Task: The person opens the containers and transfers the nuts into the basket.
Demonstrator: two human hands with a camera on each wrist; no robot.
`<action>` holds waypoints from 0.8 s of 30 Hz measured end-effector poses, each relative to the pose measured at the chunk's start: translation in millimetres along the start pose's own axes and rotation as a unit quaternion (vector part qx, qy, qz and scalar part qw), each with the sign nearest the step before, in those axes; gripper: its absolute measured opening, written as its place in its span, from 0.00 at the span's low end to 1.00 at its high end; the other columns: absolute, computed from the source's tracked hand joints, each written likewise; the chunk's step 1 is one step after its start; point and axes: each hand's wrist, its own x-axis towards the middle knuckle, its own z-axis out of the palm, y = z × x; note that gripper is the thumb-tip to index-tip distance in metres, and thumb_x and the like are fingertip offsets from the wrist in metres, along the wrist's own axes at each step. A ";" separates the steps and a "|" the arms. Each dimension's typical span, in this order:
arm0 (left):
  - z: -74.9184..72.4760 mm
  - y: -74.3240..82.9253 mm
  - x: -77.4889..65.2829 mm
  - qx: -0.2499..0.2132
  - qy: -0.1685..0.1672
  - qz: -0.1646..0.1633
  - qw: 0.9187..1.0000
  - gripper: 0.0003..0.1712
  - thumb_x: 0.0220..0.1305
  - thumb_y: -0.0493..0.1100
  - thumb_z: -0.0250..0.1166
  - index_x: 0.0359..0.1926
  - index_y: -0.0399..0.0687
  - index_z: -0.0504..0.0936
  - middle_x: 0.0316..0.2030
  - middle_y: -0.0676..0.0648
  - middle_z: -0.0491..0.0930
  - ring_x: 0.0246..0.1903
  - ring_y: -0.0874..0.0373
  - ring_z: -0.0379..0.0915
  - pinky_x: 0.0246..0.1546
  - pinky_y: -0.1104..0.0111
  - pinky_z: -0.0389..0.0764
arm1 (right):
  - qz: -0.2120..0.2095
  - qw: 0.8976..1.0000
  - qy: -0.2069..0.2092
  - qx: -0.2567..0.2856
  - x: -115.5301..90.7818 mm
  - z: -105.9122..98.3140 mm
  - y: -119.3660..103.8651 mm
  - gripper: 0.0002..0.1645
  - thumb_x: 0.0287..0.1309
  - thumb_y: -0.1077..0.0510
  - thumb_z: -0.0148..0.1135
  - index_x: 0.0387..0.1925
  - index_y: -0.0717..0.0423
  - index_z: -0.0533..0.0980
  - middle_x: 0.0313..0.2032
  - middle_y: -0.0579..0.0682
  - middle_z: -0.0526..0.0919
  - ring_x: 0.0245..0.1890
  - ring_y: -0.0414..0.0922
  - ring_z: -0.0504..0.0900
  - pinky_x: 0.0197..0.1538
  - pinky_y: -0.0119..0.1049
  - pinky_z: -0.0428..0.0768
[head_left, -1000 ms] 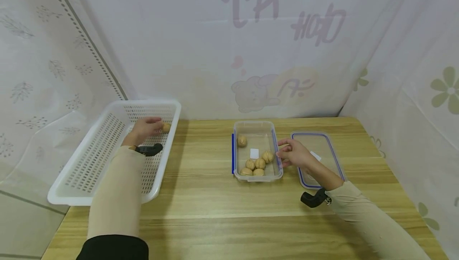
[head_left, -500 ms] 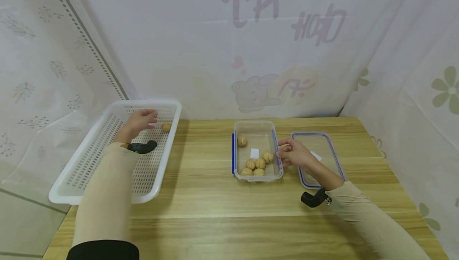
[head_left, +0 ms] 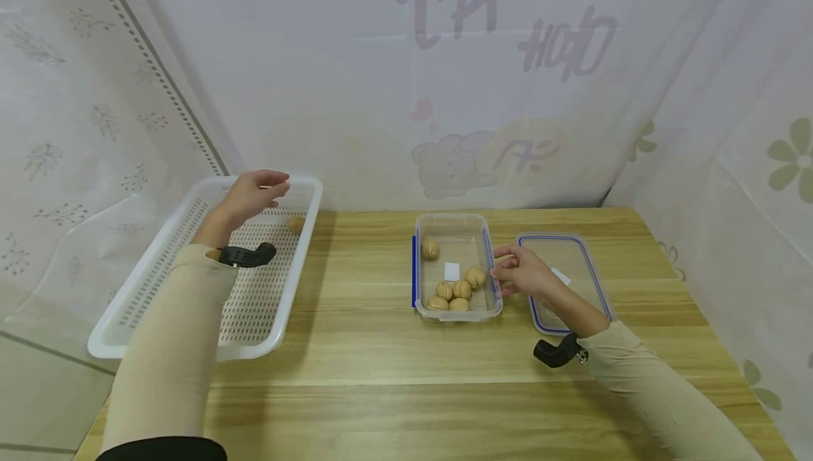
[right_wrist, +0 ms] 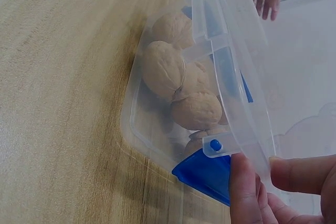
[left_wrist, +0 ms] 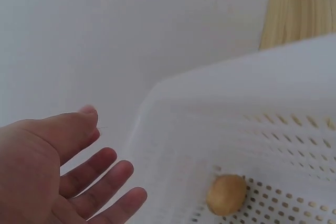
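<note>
My left hand (head_left: 250, 196) hovers over the far end of a white perforated plastic basket (head_left: 303, 263), fingers relaxed and holding nothing. A single walnut (left_wrist: 227, 195) lies on the basket's floor, to the right of the hand. At the table's middle stands a clear plastic food container (head_left: 452, 218) with blue side latches, uncovered. Several walnuts (head_left: 461, 289) sit in it, most of them at its near end. My right hand (head_left: 521, 274) pinches the container's right rim, with thumb (right_wrist: 296, 176) and fingers on either side of the wall.
The container's clear lid (head_left: 559, 253), edged with a blue seal, lies on the wooden table (head_left: 368, 348) to the right, partly under my right forearm. A white patterned curtain (head_left: 356, 94) hangs right behind the table.
My left hand has risen away from the walnut in the basket, first moving left, then up and toward the far rim. The walnut stays put, and the right hand keeps its place.
</note>
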 end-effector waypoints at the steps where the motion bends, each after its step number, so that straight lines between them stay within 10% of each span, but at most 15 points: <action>1: 0.1 3.6 0.1 0.004 0.000 0.004 1.000 0.31 0.80 0.49 0.53 0.72 0.30 0.65 0.67 0.29 0.68 0.64 0.36 0.68 0.59 0.56 0.79 | -0.001 1.000 -0.001 0.001 0.0 0.0 0.4 0.29 0.71 0.67 0.57 0.68 0.72 0.61 0.42 0.57 0.80 0.36 0.43 0.81 0.39 0.42 0.88; 24: 36.5 83.8 2.5 0.035 -0.050 0.113 0.992 0.23 0.75 0.39 0.62 0.65 0.32 0.74 0.64 0.31 0.73 0.62 0.37 0.72 0.61 0.46 0.75 | 0.007 1.000 0.005 0.002 1.1 -0.6 4.2 0.27 0.72 0.68 0.56 0.67 0.70 0.62 0.43 0.58 0.80 0.35 0.43 0.81 0.40 0.42 0.88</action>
